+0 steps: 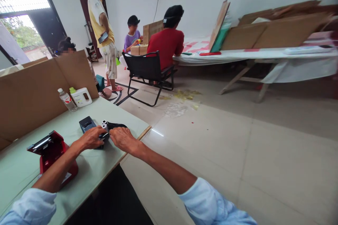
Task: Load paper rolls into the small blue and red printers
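Note:
My left hand (91,138) and my right hand (121,138) meet near the far edge of a pale green table (87,172). Both have curled fingers closed on a small dark device (88,123) and a black pouch (116,125) with two small white paper rolls (104,124) at its top. Exactly which part each hand grips is hidden under the fingers. A red machine with an open lid (51,153) stands on the table beside my left forearm.
A plastic water bottle (67,100) and a white jug (81,97) stand at the table's far side against a cardboard screen (34,91). Beyond, a person sits on a black folding chair (148,72); others stand or sit nearby. A long cardboard-laden table (253,54) lines the wall.

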`<control>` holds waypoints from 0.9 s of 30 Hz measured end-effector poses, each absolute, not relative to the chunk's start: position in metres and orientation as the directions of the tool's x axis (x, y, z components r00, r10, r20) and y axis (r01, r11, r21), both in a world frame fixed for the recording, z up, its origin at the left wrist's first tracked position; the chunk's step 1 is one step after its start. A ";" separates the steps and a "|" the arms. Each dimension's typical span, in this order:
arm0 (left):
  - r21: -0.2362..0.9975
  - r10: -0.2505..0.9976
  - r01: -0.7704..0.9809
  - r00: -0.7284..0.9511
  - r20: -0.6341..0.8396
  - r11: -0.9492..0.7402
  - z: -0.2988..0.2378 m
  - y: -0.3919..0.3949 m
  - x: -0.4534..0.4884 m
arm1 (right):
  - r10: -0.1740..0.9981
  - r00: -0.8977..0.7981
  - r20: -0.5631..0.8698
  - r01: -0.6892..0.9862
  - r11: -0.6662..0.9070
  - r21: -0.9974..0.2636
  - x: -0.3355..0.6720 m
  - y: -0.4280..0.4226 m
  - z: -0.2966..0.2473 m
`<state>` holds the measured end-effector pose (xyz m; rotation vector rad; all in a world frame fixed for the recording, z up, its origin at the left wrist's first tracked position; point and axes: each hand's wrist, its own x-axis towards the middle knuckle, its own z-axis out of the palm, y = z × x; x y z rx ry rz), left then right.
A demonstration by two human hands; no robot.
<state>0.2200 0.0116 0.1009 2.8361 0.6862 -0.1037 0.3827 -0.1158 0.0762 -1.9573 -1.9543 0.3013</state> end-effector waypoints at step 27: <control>0.290 0.487 0.480 0.872 -0.052 -0.828 0.060 -0.006 0.200 | 0.998 -0.062 0.013 0.854 0.059 -0.517 0.387 -0.117 0.093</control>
